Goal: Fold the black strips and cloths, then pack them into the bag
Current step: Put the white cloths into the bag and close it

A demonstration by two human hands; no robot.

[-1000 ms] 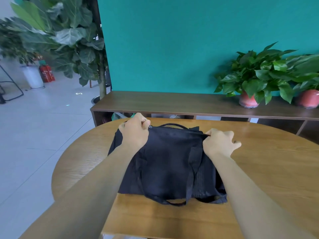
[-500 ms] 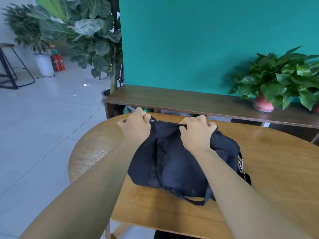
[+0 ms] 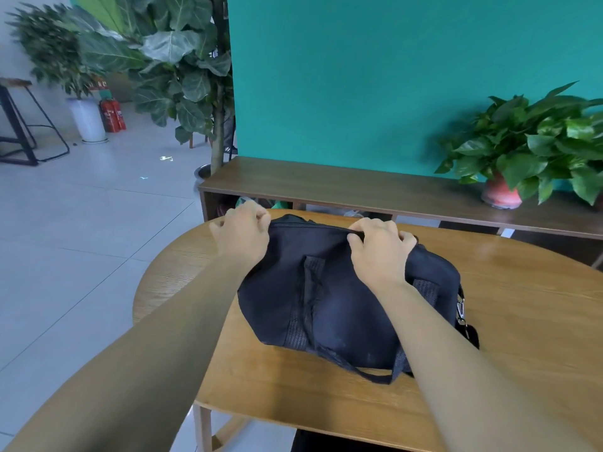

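Observation:
A black fabric bag (image 3: 342, 308) lies on the round wooden table (image 3: 522, 321), bulging and closed along its top edge. My left hand (image 3: 243, 234) pinches the far left end of that top edge. My right hand (image 3: 380, 247) grips the top edge near its middle, fingers curled over the seam. A carry handle (image 3: 362, 370) loops out at the bag's near side. A metal clip and strap end (image 3: 463, 316) hang at its right end. No loose strips or cloths are visible; whatever is inside the bag is hidden.
A low wooden shelf (image 3: 359, 187) runs behind the table against a teal wall. A potted plant (image 3: 522, 148) stands on its right. A tall leafy plant (image 3: 182, 60) and grey tiled floor lie to the left, with a stool (image 3: 23, 125) and fire extinguishers (image 3: 112, 114) far off.
My right hand has moved left along the bag's top edge from its right end toward the middle. The bag has turned and bunched up. My left hand keeps its hold.

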